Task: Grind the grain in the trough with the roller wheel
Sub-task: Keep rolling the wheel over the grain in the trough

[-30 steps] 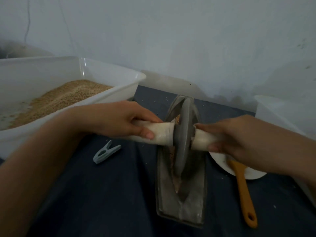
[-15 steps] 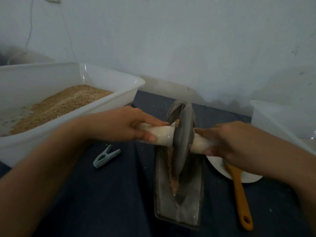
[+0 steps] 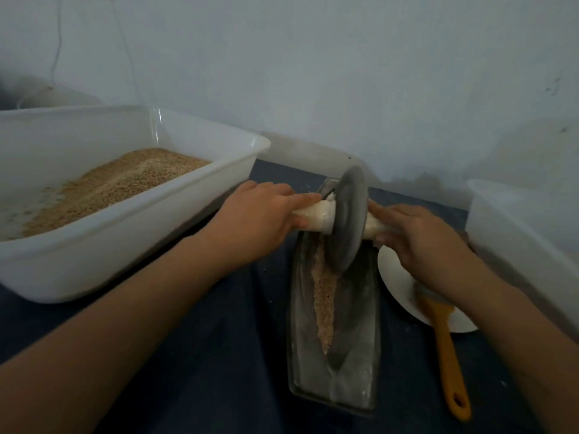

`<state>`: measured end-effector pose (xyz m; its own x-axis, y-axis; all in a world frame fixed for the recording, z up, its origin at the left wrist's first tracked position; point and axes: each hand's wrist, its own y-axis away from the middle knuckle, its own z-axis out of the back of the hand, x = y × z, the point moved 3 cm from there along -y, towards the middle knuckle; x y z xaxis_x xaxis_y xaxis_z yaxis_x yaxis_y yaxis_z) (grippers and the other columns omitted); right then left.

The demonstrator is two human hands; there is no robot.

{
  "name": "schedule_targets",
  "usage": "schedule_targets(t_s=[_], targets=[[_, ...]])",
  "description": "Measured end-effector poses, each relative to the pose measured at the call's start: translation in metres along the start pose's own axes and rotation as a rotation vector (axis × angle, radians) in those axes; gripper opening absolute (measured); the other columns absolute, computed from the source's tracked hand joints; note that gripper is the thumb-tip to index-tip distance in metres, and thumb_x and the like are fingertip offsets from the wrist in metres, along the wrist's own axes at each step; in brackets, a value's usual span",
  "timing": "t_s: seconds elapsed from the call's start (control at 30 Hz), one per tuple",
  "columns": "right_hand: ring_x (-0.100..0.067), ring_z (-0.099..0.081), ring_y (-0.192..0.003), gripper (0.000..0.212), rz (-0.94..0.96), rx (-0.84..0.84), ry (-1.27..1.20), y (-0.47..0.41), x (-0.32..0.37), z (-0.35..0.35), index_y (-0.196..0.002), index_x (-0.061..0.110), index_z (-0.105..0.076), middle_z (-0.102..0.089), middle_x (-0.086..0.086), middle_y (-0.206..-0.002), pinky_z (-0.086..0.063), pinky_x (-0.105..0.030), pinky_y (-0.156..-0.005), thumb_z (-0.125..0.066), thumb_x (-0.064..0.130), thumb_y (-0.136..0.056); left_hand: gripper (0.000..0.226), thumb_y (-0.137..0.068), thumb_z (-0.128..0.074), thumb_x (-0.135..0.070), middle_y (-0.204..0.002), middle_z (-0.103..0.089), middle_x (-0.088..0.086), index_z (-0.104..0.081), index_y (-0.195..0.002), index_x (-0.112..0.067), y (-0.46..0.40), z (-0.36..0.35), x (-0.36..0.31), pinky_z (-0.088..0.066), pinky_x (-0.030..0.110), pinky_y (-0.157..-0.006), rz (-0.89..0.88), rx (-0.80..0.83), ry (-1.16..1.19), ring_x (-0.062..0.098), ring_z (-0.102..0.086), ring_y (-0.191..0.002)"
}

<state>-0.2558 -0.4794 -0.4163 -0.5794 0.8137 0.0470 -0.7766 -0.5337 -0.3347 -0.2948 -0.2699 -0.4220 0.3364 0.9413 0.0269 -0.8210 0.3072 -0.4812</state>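
Observation:
A grey metal trough (image 3: 357, 364) lies lengthwise on the dark cloth, with a strip of tan crushed grain (image 3: 324, 296) along its groove. The grey roller wheel (image 3: 349, 217) stands on edge in the far part of the trough. A pale wooden axle (image 3: 316, 216) runs through the wheel. My left hand (image 3: 260, 217) is closed around the axle's left end. My right hand (image 3: 416, 236) is closed around its right end, which is mostly hidden under the fingers.
A big white tub (image 3: 131, 220) holding whole grain (image 3: 125, 180) stands at the left. Right of the trough lies a white plate (image 3: 401, 292) with an orange-handled brush (image 3: 448, 355) on it. Another white container (image 3: 526, 233) is at the right edge. A wall rises close behind.
Both hands have pushed the roller wheel away from me, toward the trough's far end. More of the grain strip now shows in the near groove. The clothespin is no longer in sight.

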Motion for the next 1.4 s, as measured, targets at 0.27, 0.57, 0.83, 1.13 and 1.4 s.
schedule_targets(t_s=[0.27, 0.57, 0.83, 1.13, 1.4], targets=[[-0.010, -0.049, -0.110, 0.058, 0.115, 0.291, 0.149, 0.018, 0.031, 0.034, -0.142, 0.048, -0.017, -0.052, 0.008, -0.119, -0.037, -0.021, -0.085, -0.047, 0.040, -0.093, 0.047, -0.084, -0.063, -0.036, -0.102, -0.058, -0.032, -0.048, -0.127, -0.047, 0.015, 0.030, 0.013, -0.035, 0.004, -0.076, -0.069, 0.356, 0.536, -0.012, -0.056, -0.091], [-0.008, -0.044, -0.104, 0.055, 0.166, 0.205, 0.116, 0.020, 0.039, 0.035, -0.142, 0.048, -0.015, -0.045, 0.011, -0.108, -0.031, -0.021, -0.076, -0.042, 0.037, -0.095, 0.048, -0.083, -0.053, -0.046, -0.119, -0.059, -0.025, -0.046, -0.130, -0.047, 0.022, 0.028, 0.016, -0.037, 0.015, -0.091, -0.041, 0.564, 0.624, -0.005, -0.055, -0.107], [-0.015, -0.043, -0.110, 0.055, 0.050, 0.067, 0.020, 0.004, 0.007, 0.007, -0.145, 0.034, -0.021, -0.050, 0.001, -0.125, -0.032, -0.023, -0.082, -0.046, 0.029, -0.096, 0.049, -0.098, -0.026, -0.043, -0.121, -0.049, -0.005, -0.015, -0.146, -0.037, 0.004, 0.000, 0.004, -0.032, 0.029, -0.093, -0.064, 0.050, -0.087, 0.014, -0.047, -0.110], [0.002, -0.052, -0.100, 0.055, 0.211, 0.360, -0.003, 0.039, 0.047, 0.058, -0.137, 0.055, -0.024, -0.056, 0.020, -0.112, -0.042, -0.015, -0.081, -0.049, 0.049, -0.088, 0.045, -0.084, -0.058, -0.044, -0.116, -0.062, -0.025, -0.047, -0.127, -0.051, 0.027, 0.042, 0.016, -0.039, 0.004, -0.083, -0.193, 0.589, 0.796, -0.009, -0.058, -0.102], [-0.015, -0.045, -0.110, 0.054, 0.035, 0.145, 0.037, 0.002, 0.018, 0.015, -0.143, 0.040, -0.020, -0.050, 0.001, -0.122, -0.034, -0.025, -0.084, -0.045, 0.029, -0.096, 0.042, -0.092, -0.046, -0.045, -0.128, -0.057, -0.013, -0.043, -0.134, -0.043, 0.006, 0.011, 0.018, -0.036, 0.014, -0.089, 0.046, 0.254, 0.381, 0.002, -0.052, -0.109]])
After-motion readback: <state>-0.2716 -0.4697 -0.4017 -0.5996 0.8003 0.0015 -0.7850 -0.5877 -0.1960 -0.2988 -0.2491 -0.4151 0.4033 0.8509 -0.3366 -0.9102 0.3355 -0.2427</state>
